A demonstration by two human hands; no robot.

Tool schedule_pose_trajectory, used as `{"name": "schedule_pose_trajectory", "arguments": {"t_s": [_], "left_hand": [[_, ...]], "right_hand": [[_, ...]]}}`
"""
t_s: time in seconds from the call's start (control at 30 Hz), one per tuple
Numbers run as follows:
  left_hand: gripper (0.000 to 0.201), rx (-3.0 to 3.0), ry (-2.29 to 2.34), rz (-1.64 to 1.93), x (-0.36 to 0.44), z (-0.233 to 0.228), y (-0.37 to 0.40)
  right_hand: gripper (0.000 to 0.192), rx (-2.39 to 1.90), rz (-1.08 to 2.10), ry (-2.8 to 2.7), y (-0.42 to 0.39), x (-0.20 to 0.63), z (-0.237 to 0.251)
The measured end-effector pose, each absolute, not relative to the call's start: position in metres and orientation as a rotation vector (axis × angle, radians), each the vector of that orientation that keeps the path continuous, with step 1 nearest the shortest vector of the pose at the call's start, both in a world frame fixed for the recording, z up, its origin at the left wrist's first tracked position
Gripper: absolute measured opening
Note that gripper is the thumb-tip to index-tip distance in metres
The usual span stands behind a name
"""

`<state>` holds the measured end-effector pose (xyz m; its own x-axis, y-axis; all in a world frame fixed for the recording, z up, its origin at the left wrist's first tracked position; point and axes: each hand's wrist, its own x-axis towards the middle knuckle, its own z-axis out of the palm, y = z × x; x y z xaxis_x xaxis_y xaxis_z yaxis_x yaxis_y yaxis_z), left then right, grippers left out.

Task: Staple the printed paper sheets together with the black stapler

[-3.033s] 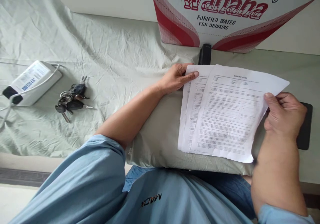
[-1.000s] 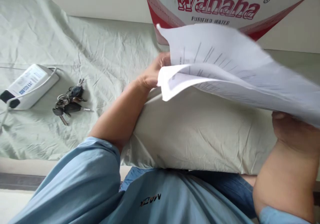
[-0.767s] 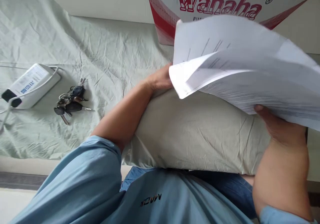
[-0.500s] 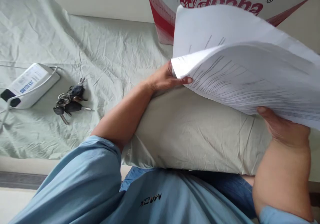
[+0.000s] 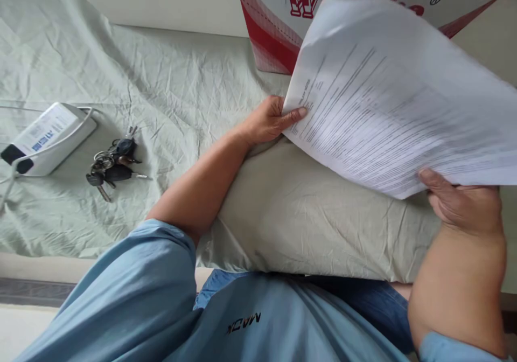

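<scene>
Printed paper sheets point(image 5: 388, 109) are lifted and tilted above a pale green pillow point(image 5: 307, 222) that lies across my lap. My left hand point(image 5: 270, 122) grips the sheets at their left corner, thumb on the printed side. Under the lower right edge, my right hand point(image 5: 460, 206) holds the sheets with its thumb on top. The text on the page is blurred. Whether more than one sheet is in the stack cannot be told now.
A red and white Wahaha water box point(image 5: 283, 22) stands behind the papers. On the wrinkled green sheet point(image 5: 161, 98) at the left lie a bunch of keys point(image 5: 111, 162) and a white power adapter point(image 5: 44, 136) with its cable.
The papers lay flat on the pillow three seconds ago. Both hands lifted them, the pages fanned apart, and now the printed side has swung round to face me.
</scene>
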<state>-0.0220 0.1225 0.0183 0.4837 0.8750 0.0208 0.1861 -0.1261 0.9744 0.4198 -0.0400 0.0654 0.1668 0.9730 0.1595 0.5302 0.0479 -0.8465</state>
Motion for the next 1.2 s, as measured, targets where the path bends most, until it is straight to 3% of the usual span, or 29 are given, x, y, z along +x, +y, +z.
{"name": "schedule_pose_trajectory", "arguments": {"t_s": [0.17,0.4,0.63,0.7,0.8,1.0,1.2], "left_hand": [[0.077,1.567,1.010,0.734,-0.026,0.022,0.124],[0.071,1.608,0.860,0.450,-0.020,0.051,0.116],[0.052,1.705,0.660,0.166,0.006,0.073,0.098],[0.039,1.723,0.635,0.151,0.009,0.073,0.095],[0.015,1.693,0.705,0.164,0.009,0.069,0.097],[0.028,1.554,0.979,0.482,0.005,0.052,0.106],[0.011,1.557,1.081,0.520,0.008,0.046,0.104]], "right_hand": [[0.060,-1.771,1.065,-1.451,-0.049,0.435,0.073],[0.085,-1.729,1.077,-1.173,-0.043,0.462,0.086],[0.074,-1.625,1.365,-1.295,-0.041,0.401,0.082],[0.062,-1.607,1.312,-1.266,-0.039,0.383,0.076],[0.067,-1.660,1.198,-1.213,-0.036,0.370,0.067],[0.083,-1.805,1.069,-1.033,-0.031,0.373,0.063],[0.073,-1.816,1.017,-0.953,-0.028,0.369,0.063]]}}
